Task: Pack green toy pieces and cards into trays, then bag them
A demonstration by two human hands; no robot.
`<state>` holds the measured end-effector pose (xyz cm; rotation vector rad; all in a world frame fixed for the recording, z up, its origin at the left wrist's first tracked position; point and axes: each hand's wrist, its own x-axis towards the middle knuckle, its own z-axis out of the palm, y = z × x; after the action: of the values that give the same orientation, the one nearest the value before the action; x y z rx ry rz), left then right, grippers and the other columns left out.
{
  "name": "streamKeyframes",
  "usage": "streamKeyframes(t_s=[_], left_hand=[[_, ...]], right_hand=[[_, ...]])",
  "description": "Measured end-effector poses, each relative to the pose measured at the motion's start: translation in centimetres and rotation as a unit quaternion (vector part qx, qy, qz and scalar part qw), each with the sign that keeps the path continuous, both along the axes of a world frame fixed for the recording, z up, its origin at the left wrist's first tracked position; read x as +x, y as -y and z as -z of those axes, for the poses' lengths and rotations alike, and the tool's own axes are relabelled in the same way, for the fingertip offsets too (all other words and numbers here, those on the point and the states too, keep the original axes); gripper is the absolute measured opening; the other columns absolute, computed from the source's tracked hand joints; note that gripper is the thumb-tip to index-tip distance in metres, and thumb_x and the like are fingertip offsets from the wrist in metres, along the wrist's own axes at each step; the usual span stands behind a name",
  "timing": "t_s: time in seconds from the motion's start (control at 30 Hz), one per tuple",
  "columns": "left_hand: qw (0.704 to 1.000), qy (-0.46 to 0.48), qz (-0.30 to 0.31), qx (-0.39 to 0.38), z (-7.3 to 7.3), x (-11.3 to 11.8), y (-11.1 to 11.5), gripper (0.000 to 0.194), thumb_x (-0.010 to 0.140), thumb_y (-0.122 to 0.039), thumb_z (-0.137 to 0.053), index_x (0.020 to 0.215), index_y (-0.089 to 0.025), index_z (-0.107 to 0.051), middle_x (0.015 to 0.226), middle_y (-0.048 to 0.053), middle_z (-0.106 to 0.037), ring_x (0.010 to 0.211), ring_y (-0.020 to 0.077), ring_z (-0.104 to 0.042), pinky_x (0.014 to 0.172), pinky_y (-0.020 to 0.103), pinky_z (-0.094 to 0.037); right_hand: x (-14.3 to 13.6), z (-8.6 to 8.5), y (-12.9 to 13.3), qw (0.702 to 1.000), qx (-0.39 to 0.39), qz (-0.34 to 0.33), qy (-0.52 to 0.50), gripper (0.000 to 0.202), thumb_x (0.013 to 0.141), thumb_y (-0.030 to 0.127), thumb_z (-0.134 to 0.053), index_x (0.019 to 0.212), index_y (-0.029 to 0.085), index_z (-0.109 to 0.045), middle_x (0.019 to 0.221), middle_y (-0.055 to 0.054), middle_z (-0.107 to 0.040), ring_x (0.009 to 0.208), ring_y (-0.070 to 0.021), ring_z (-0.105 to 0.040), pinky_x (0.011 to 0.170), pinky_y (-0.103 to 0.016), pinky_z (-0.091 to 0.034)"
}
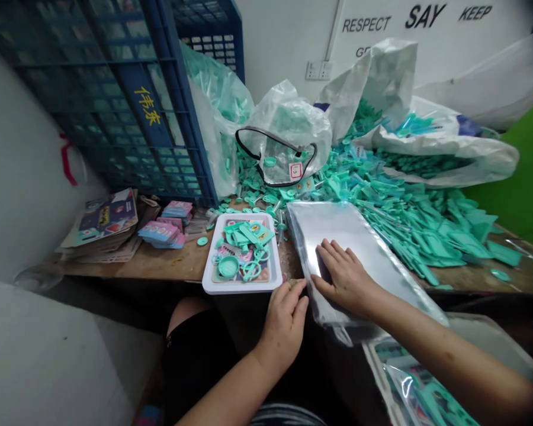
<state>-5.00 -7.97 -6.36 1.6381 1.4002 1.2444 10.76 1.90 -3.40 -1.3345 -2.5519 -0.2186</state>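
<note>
A stack of clear plastic bags [346,231] lies slanted on the table, its near end over the edge. My right hand [346,278] rests flat on it, fingers stretched out. At the stack's left edge is my left hand [286,322], its fingers bent a little and thumb slightly apart, with nothing visible in it. Just left of the stack stands a white tray [208,278]. In the tray lie mint-green plastic toy pieces [228,266] over a printed card, including a round dish and a scissor-like piece.
Mint-green parts [408,231] are heaped behind and right of the bags, below open plastic sacks [448,157]. A blue crate [160,118] stands back left. Printed cards [111,219] and small pink-blue boxes [164,232] lie left. A filled container [421,373] sits low right.
</note>
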Motion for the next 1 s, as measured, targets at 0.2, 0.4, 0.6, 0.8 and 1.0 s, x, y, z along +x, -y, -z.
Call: streamKeyframes(t_s=[0.2, 0.4, 0.6, 0.8, 1.0], left_hand=[[0.999, 0.03, 0.026, -0.029, -0.7, -0.1, -0.2, 0.036, 0.092, -0.031, -0.041, 0.123, -0.018, -0.055, 0.099, 0.008, -0.058, 0.096, 0.0169, -0.056, 0.092, 0.035, -0.046], [0.996, 0.033, 0.069, -0.038, -1.7, -0.5, -1.0, 0.035, 0.091, -0.031, -0.042, 0.119, -0.017, -0.059, 0.098, 0.008, -0.06, 0.096, 0.0173, -0.056, 0.092, 0.034, -0.046], [0.996, 0.03, 0.048, -0.068, -1.9, -0.2, -2.3, 0.036, 0.087, -0.031, -0.049, 0.12, -0.019, -0.058, 0.094, 0.006, -0.057, 0.081, 0.0147, -0.056, 0.085, 0.035, -0.05], [0.999, 0.004, 0.004, -0.035, -1.7, 0.6, -5.6, 0.053, 0.078, -0.027, -0.058, 0.128, -0.016, -0.048, 0.127, 0.016, -0.046, 0.122, 0.027, -0.044, 0.106, 0.047, -0.038], [0.998, -0.033, 0.003, -0.056, -1.3, 1.9, -6.5, 0.062, 0.081, -0.034, -0.055, 0.135, -0.008, -0.041, 0.152, 0.022, -0.017, 0.141, 0.0346, -0.014, 0.115, 0.056, -0.016]], right_hand=[[0.0, -0.5, 0.2, 0.998, -0.013, -0.067, -0.002, 0.06, 0.08, 0.039, -0.051, 0.128, 0.003, -0.05, 0.135, -0.027, -0.047, 0.127, -0.0385, -0.043, 0.098, -0.056, -0.041], [1.7, -0.8, 1.6, 0.994, -0.025, -0.105, -0.031, 0.051, 0.084, 0.03, -0.045, 0.128, 0.005, -0.05, 0.136, -0.025, -0.048, 0.128, -0.0356, -0.042, 0.099, -0.056, -0.041], [5.1, -0.3, 4.0, 0.994, -0.032, -0.059, -0.084, 0.049, 0.089, 0.032, -0.045, 0.134, 0.012, -0.046, 0.134, -0.02, -0.052, 0.127, -0.0315, -0.045, 0.099, -0.052, -0.045], [9.4, 0.9, 2.6, 0.993, 0.016, 0.054, -0.101, 0.059, 0.089, 0.044, -0.045, 0.137, 0.01, -0.043, 0.137, -0.021, -0.048, 0.131, -0.0354, -0.038, 0.1, -0.056, -0.041], [12.0, 2.9, -0.6, 0.991, 0.058, 0.116, -0.031, 0.056, 0.089, 0.046, -0.042, 0.124, 0.005, -0.056, 0.13, -0.024, -0.054, 0.125, -0.038, -0.046, 0.097, -0.054, -0.044]])
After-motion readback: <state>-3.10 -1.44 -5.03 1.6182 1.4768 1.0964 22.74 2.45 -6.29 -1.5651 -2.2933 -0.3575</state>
